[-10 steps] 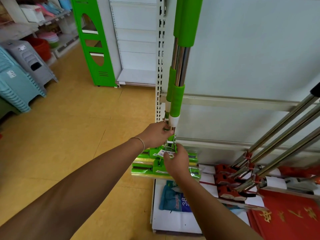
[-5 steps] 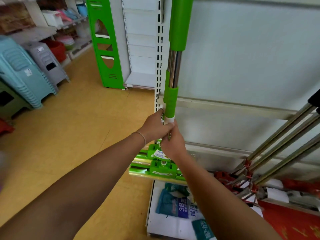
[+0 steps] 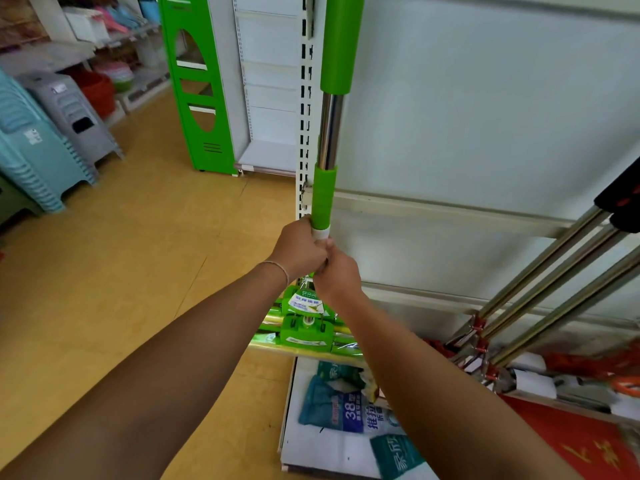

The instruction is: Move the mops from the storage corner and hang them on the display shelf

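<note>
A green mop [image 3: 330,133] with a steel pole stands upright against the white display shelf [image 3: 485,116], next to its slotted upright. My left hand [image 3: 298,249] and my right hand [image 3: 337,273] both grip the pole just under its lower green sleeve, touching each other. The green mop head [image 3: 306,332] with a label sits low, in front of the shelf base. Three steel-handled mops [image 3: 554,282] with red fittings lean against the shelf at the right.
Packaged goods [image 3: 346,407] lie on the white base shelf below. A green rack end [image 3: 194,84] stands behind on the left. Stacked blue and grey plastic stools [image 3: 45,140] line the far left. Yellow floor [image 3: 121,271] spreads to the left.
My right hand came up from the mop head to the pole, joining the left. Both hands and the mop have risen along the shelf upright.
</note>
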`<control>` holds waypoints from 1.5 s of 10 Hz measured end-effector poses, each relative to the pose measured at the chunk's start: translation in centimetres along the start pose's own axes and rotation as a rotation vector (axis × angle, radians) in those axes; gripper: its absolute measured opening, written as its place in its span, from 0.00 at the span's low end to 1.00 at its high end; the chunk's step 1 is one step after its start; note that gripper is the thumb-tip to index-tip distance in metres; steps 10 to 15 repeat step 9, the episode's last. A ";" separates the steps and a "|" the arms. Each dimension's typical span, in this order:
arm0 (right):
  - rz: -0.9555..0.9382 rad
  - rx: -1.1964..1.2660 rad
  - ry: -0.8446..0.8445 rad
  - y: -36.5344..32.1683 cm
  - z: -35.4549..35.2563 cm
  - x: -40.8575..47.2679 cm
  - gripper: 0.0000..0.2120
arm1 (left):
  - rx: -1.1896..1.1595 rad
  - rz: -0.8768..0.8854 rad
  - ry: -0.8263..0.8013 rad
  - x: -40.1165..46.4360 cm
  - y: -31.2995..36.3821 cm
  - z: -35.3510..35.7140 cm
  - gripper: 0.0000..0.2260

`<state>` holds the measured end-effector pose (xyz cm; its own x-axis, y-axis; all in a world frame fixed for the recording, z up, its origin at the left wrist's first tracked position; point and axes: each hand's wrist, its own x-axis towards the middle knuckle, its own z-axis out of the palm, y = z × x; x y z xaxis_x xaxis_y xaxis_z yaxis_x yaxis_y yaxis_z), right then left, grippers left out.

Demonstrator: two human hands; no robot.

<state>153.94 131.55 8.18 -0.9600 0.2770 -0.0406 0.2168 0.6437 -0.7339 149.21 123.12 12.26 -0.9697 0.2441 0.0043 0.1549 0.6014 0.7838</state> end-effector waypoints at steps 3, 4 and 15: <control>0.114 0.017 -0.023 -1.5 -0.6 -0.6 0.15 | 0.040 0.007 -0.115 -0.4 0.1 -1.1 0.18; 0.140 0.110 -0.010 -2.0 -0.9 -0.7 0.10 | 0.038 0.014 -0.154 -0.7 0.1 -1.5 0.21; 0.001 0.476 0.054 -5.1 -5.8 -5.5 0.30 | -0.081 0.155 -0.128 -5.2 3.2 -6.5 0.23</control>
